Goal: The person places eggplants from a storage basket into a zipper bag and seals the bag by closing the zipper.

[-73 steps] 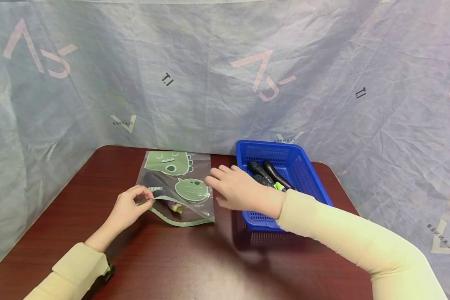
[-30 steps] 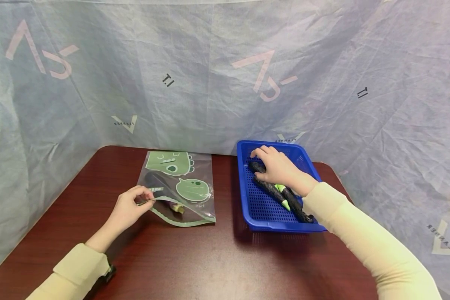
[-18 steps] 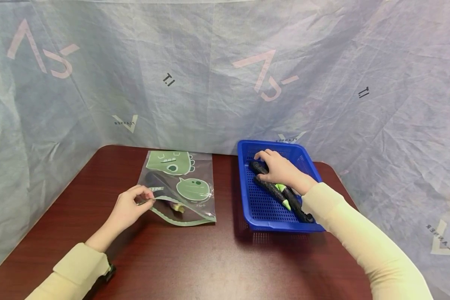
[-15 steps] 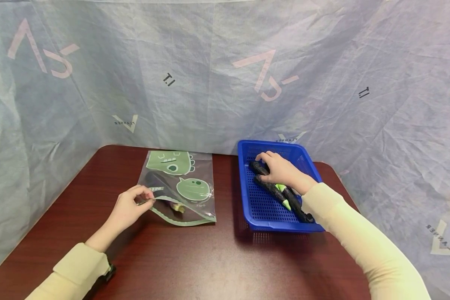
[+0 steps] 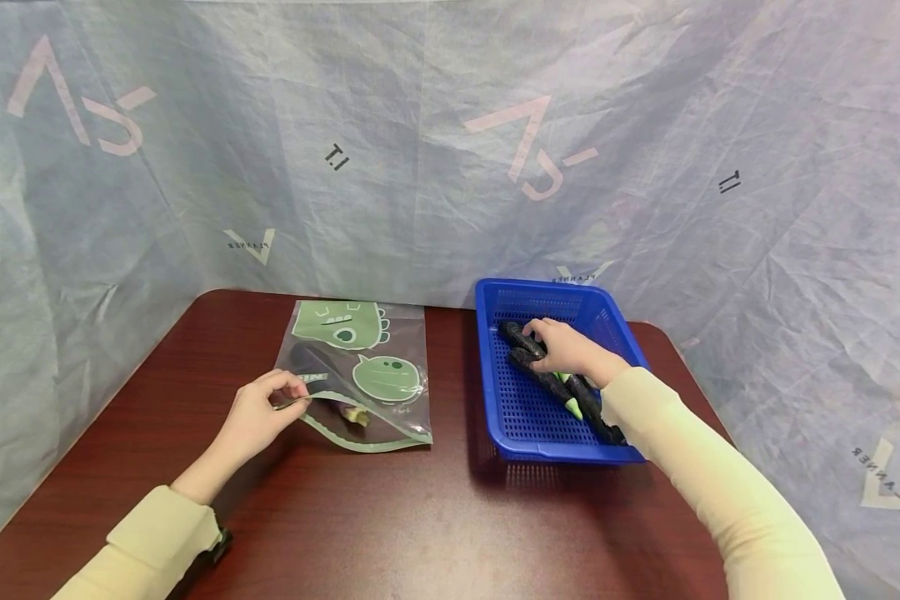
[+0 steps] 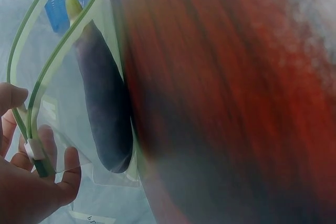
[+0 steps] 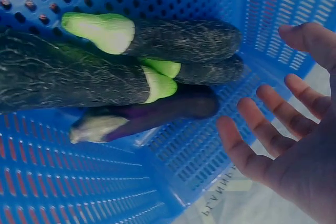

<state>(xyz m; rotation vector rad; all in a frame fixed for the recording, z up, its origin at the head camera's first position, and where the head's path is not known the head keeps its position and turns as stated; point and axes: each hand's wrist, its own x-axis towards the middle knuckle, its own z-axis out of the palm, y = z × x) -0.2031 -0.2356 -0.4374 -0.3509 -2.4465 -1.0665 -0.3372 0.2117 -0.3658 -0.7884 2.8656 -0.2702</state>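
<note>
My left hand pinches the edge of a clear zip bag with green cartoon prints, lifting its mouth apart. Inside the bag lies a dark purple eggplant, stem end toward the opening. A white slider sits on the zip beside my left fingers. My right hand is inside the blue basket, over several dark, rough-skinned cucumber-like vegetables with bright green ends. In the right wrist view its fingers are spread apart with nothing between them. A smooth eggplant lies beside those vegetables, hidden by my hand in the head view.
A dark red wooden table carries the bag on the left and the basket on the right. Grey printed cloth hangs close behind the table's far edge and along its sides. A dark band shows at my left wrist.
My right hand has gone from beside the bag into the basket, then shifted slightly nearer and to the right over the vegetables. My left hand keeps its pinch on the bag.
</note>
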